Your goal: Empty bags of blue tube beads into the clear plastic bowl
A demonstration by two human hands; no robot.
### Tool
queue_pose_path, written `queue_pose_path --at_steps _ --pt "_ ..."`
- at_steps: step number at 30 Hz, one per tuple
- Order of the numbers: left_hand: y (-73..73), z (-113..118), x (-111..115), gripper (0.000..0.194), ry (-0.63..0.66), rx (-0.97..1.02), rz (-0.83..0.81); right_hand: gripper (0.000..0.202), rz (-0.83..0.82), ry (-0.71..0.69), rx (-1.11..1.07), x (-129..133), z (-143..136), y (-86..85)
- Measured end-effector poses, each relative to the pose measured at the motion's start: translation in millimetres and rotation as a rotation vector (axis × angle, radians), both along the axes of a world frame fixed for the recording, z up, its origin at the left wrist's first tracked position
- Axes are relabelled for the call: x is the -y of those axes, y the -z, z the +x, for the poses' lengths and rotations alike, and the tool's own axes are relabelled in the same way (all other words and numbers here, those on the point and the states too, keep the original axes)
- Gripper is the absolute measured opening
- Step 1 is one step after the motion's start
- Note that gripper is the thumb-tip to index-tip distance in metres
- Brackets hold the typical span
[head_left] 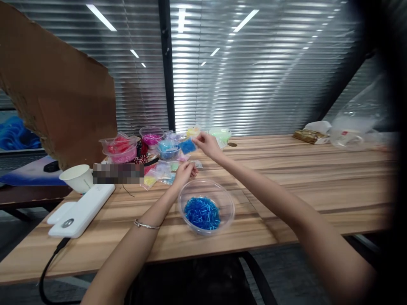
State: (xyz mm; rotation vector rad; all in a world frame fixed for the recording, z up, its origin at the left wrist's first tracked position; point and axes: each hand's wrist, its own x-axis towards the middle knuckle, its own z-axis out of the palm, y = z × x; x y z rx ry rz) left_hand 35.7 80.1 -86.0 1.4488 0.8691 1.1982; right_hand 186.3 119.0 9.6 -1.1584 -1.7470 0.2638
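Note:
My right hand (208, 145) is raised over the back of the table, its thumb and fingers pinching a small blue packet (187, 146) by the edge. Lower down, my left hand (185, 173) rests just behind a clear plastic bowl (227, 199), with fingers loosely bent and slightly apart, and I see nothing held in it. Inside the bowl lies a heap of thin blue tube-like pieces (202, 213). Small clear bags (163, 170) with coloured contents lie left of my left hand.
Behind the bags stand bowls with red (119, 148), magenta (152, 136) and light blue contents (168, 148). On the left are a paper cup (77, 178), a white power bank (82, 212) with a black cable, and cardboard (73, 97). A tissue pack (311, 135) and clear plastic bag (352, 123) lie right.

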Motion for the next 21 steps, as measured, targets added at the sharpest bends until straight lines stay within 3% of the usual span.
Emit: queue_pose_path --at_steps 5,8,14,21 --pt "-3.6 3 6 0.034 0.076 -0.046 0.087 0.031 -0.104 -0.071 -0.152 52 20 56.2" --pt "-5.2 4 13 0.033 0.104 -0.105 0.152 0.029 -0.18 -0.144 -0.255 67 19 76.9" --pt "-8.6 3 27 0.031 0.092 -0.152 0.239 0.038 -0.387 -0.314 -0.467 73 16 88.6" --pt "0.6 1 18 0.031 0.116 -0.171 0.281 0.039 -0.513 -0.489 -0.577 72 21 99.4"
